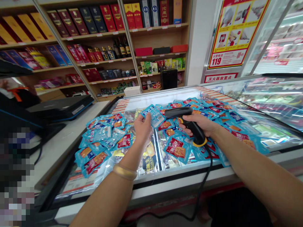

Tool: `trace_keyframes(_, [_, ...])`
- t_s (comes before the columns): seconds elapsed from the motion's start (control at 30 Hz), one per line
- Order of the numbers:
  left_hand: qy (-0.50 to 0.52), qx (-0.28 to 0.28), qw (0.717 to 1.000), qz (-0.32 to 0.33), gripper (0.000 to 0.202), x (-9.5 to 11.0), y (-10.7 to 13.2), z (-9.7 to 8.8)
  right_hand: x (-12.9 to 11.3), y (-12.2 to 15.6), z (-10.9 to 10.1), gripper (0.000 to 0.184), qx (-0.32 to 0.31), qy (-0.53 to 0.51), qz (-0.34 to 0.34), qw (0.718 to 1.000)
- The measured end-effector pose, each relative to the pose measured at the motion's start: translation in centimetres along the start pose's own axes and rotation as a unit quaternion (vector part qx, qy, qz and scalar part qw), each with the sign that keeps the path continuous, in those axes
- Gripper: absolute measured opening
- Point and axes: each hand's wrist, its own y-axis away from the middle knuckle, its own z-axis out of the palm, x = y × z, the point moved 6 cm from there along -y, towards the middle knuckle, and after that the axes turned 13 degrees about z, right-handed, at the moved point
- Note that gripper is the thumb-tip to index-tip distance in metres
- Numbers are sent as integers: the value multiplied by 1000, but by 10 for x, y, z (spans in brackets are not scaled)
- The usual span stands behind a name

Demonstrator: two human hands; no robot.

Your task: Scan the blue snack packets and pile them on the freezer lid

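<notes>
My left hand (143, 125) pinches a small blue snack packet (156, 117) by its left edge, its printed back facing me. In my right hand (201, 123) is a black and yellow barcode scanner (196, 128), its head close to the packet's right side. The scanner's cable (209, 170) hangs down over the front edge. Beneath both hands, many blue snack packets with red or dark labels lie on a glass freezer lid (155, 148). One red-labelled packet (178, 148) lies below the scanner, and a heap of packets (104, 135) spreads out on the left.
A counter (68, 126) with a dark flat device (61, 105) runs along the left. Behind the freezer stand shelves (158, 28) of boxed goods and bottles. A fire-safety poster (236, 34) hangs at the back right. The freezer's front rim (170, 189) lies nearest me.
</notes>
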Motion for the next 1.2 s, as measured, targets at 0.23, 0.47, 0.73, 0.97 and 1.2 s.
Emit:
trace_keyframes(0.23, [-32, 3, 999, 8, 32, -4, 0, -4, -1, 0, -1, 31, 5, -21, -15, 1000])
trace_keyframes(0.47, [-141, -46, 976, 158, 30, 29, -11, -16, -15, 0, 11, 30, 24, -79, -40, 996])
trace_keyframes(0.73, [-528, -145, 758, 355, 41, 107, -38, -110, -19, -58, 97, 22, -52, -109, 4, 993])
trace_keyframes(0.97, [-740, -274, 598, 139, 61, 67, -32, -181, 26, -116, 162, 27, -90, -147, 79, 982])
trace_keyframes(1.2, [-743, -231, 593, 206, 62, 77, -26, -174, 34, -112, 165, 28, -102, -158, 78, 979])
